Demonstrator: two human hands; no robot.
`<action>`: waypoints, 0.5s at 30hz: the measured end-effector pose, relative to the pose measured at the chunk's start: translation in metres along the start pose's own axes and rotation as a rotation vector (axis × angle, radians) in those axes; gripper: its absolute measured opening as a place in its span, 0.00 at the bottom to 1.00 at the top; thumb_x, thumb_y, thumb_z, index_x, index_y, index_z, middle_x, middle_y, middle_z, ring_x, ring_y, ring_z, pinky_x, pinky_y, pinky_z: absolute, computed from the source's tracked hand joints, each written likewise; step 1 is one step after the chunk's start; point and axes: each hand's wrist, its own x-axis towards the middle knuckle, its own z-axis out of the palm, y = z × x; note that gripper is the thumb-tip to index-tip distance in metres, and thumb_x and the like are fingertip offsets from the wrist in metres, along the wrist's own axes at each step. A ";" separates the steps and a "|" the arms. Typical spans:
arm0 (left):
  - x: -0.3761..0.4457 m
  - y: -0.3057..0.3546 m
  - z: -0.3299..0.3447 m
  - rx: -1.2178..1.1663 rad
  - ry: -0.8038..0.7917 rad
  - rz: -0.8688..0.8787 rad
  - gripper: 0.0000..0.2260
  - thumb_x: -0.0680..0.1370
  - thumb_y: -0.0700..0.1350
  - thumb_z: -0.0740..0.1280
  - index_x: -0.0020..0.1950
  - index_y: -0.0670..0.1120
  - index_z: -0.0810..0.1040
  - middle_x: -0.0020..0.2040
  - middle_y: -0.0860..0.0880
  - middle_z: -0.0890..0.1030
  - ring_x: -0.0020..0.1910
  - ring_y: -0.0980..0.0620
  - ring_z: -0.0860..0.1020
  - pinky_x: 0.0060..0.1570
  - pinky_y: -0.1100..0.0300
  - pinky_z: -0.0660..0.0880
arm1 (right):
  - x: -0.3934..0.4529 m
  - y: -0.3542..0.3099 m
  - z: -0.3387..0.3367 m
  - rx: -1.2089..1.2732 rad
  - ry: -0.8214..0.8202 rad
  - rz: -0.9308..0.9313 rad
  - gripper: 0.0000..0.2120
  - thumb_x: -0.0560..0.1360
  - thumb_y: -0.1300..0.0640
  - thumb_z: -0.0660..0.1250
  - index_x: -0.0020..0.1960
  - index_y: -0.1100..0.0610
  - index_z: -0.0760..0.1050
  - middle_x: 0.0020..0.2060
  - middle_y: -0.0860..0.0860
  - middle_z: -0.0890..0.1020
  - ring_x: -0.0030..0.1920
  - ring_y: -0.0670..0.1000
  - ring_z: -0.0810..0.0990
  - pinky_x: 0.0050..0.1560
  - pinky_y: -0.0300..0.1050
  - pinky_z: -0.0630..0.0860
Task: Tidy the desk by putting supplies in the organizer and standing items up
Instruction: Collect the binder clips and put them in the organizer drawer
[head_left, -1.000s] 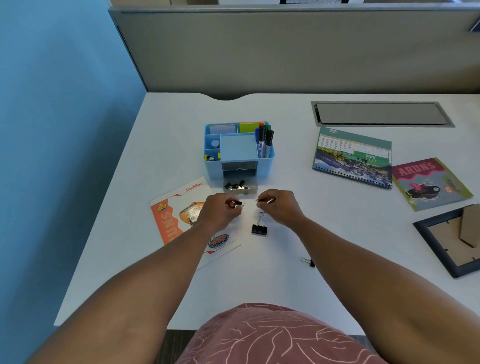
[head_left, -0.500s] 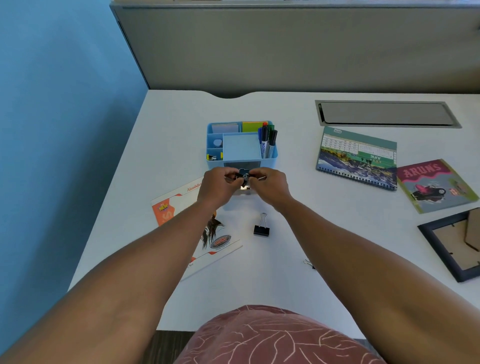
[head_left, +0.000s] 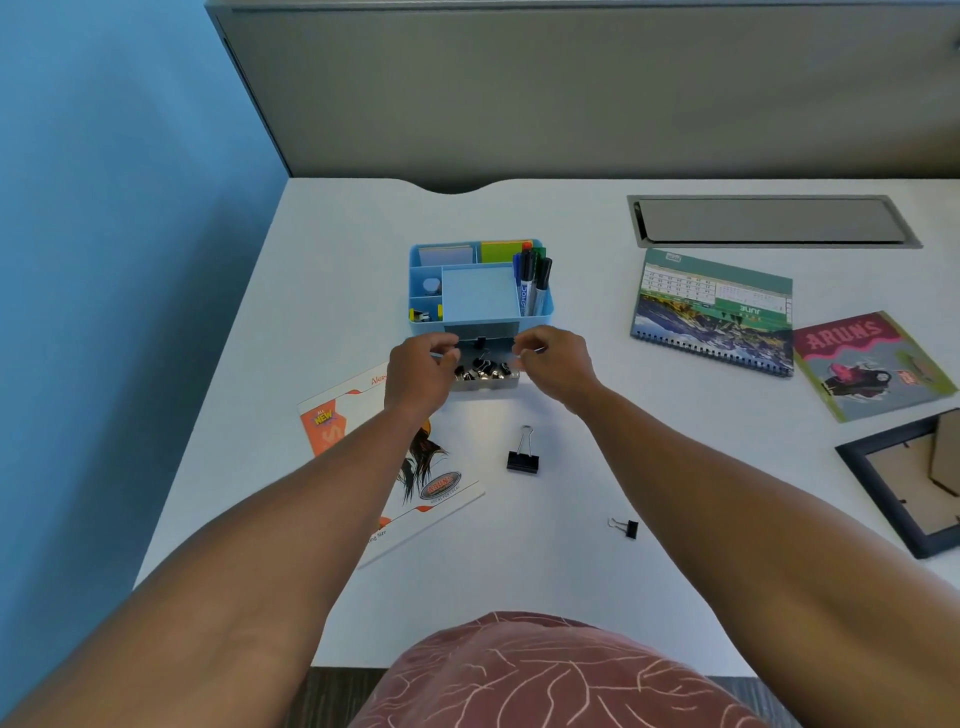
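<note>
Parting since earlier: left hand (head_left: 422, 370), right hand (head_left: 555, 364), over drawer (head_left: 485, 382).

A white surface (head_left: 571, 571) with a curved notch in its far edge stands against a grey partition panel (head_left: 571, 88). On the left there is a plain blue wall (head_left: 114, 260), and a grey metal cable hatch (head_left: 769, 221) is set into the surface at the far right. Below the near edge a strip of dark wood floor (head_left: 332, 696) shows, and the light is soft and even.
</note>
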 end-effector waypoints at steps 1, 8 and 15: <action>-0.001 -0.002 0.000 -0.012 0.019 -0.011 0.11 0.80 0.44 0.67 0.61 0.46 0.83 0.55 0.48 0.84 0.52 0.50 0.82 0.50 0.62 0.73 | -0.001 0.003 -0.002 0.014 0.013 0.005 0.10 0.75 0.66 0.65 0.53 0.58 0.81 0.49 0.52 0.84 0.47 0.48 0.82 0.51 0.39 0.79; -0.012 -0.014 0.001 -0.010 0.100 -0.102 0.08 0.80 0.46 0.67 0.57 0.48 0.82 0.54 0.51 0.83 0.49 0.56 0.76 0.50 0.60 0.72 | -0.009 0.025 -0.019 0.031 0.040 0.090 0.06 0.75 0.63 0.68 0.49 0.55 0.81 0.47 0.53 0.84 0.47 0.54 0.85 0.52 0.46 0.82; -0.029 -0.028 0.009 0.042 0.082 -0.209 0.08 0.80 0.48 0.66 0.57 0.48 0.79 0.53 0.49 0.83 0.50 0.51 0.78 0.48 0.59 0.71 | -0.020 0.048 -0.040 -0.322 -0.219 0.219 0.10 0.72 0.57 0.73 0.49 0.62 0.80 0.45 0.57 0.85 0.47 0.57 0.85 0.54 0.51 0.81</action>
